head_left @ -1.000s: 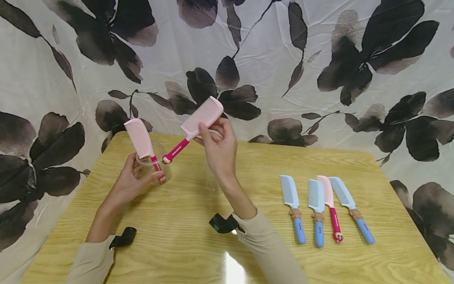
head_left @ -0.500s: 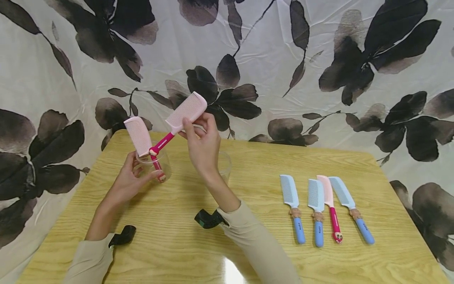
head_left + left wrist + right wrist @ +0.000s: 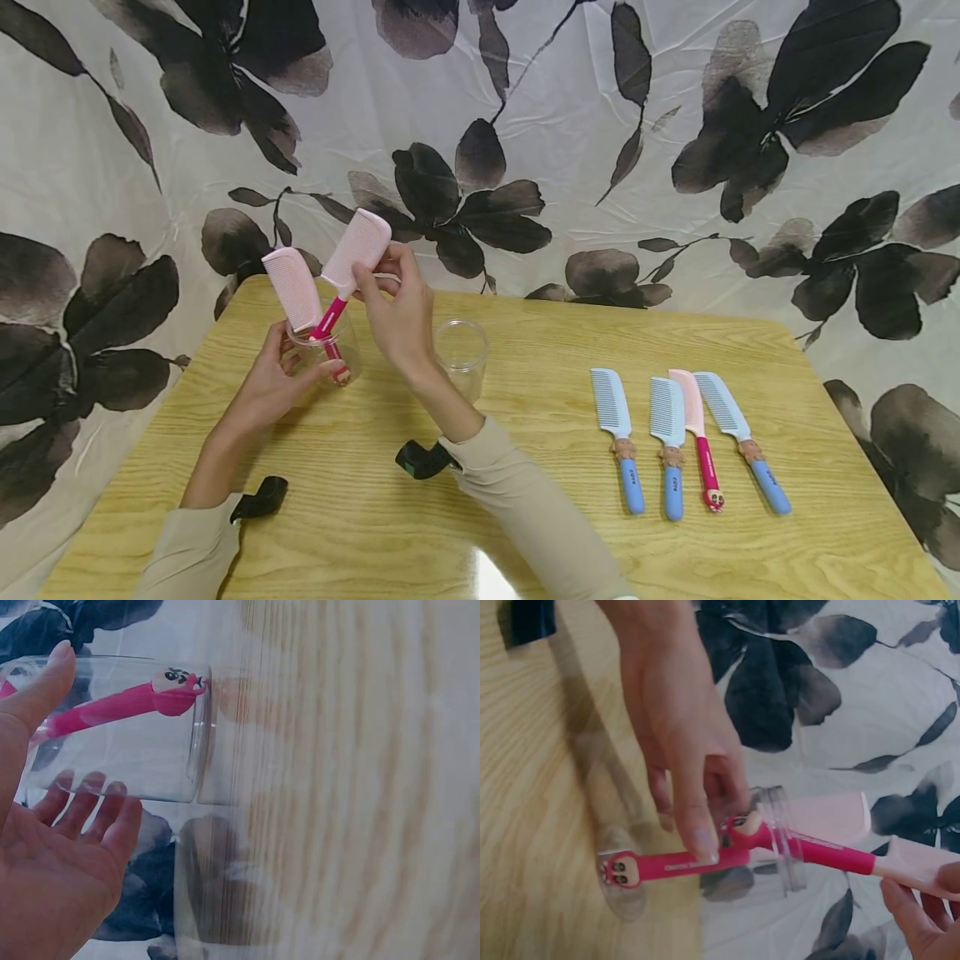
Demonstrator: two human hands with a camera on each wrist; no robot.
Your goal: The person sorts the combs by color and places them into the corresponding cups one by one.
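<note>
Grip: right hand [image 3: 397, 310] pinches a pale pink comb with a magenta handle [image 3: 358, 250] between thumb and fingers, by its toothed head.
Held comb: tilted, slanting down and leftward from that hand; in the right wrist view its character-shaped tip shows within the mouth of a clear cylindrical jar [image 3: 150, 765].
Jar hold: left hand [image 3: 281, 382] is curled round this jar, thumb on one side, fingers on the other.
Jar contents: second pale pink comb [image 3: 294, 290], leaning, toothed head above the left hand, magenta handle down inside.
Spare jar: second clear cylindrical jar [image 3: 471, 354], upright just right of the right hand.
Loose combs: three light blue combs with brown figures [image 3: 615, 417] and a third pale pink comb [image 3: 694, 408], well right of the right hand, lying on a wood-grained table [image 3: 540, 433].
Backdrop: white cloth with dark flowers [image 3: 570, 108], beyond both hands.
</note>
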